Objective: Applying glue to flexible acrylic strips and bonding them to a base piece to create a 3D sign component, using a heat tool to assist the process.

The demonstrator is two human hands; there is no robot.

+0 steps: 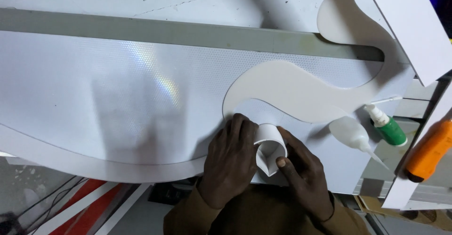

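A white strip (269, 150), bent into a teardrop loop, stands on edge on the textured sheet (117, 89) beside the curved cutout (292, 91).

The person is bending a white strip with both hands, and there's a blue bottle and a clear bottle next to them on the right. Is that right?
Almost. The head view shows both hands, left hand and right hand, bending the white strip, and the clear bottle lies to the right. But the other bottle is green with a white cap, not blue.
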